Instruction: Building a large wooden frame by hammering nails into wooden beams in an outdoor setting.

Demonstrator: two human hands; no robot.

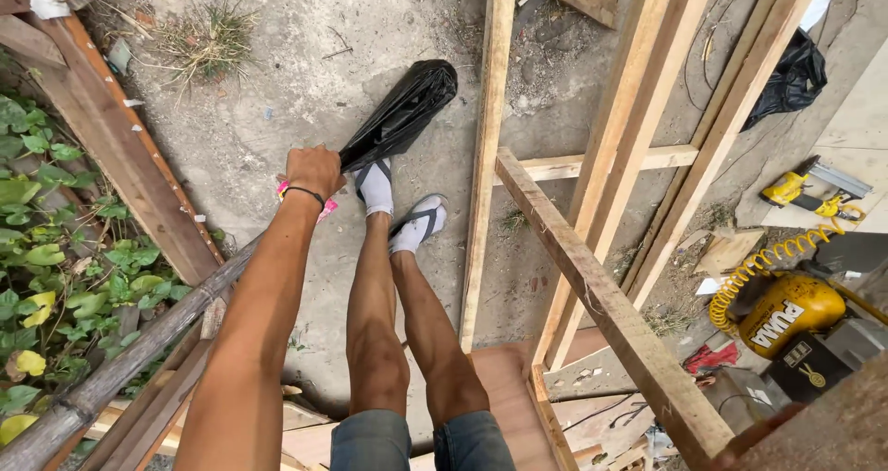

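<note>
My left hand [313, 170] reaches down and forward, closed on the twisted neck of a black plastic bag [402, 115]. The bag hangs out over the concrete ground, above my feet in white socks and sandals [398, 212]. A black band circles the wrist, and a small pink item [326, 210] shows just under the hand. At the bottom right a sliver of what looks like my right hand [754, 429] sits by the end of a slanted wooden beam [592, 286]. Its fingers are hidden.
Timber framing [486, 156] rises to the right of my legs. A yellow air compressor [786, 314] with a coiled hose [768, 258], a yellow nail gun [805, 189] and another black bag [791, 78] lie at the right. A bamboo pole [120, 369], planks and green plants [55, 249] fill the left.
</note>
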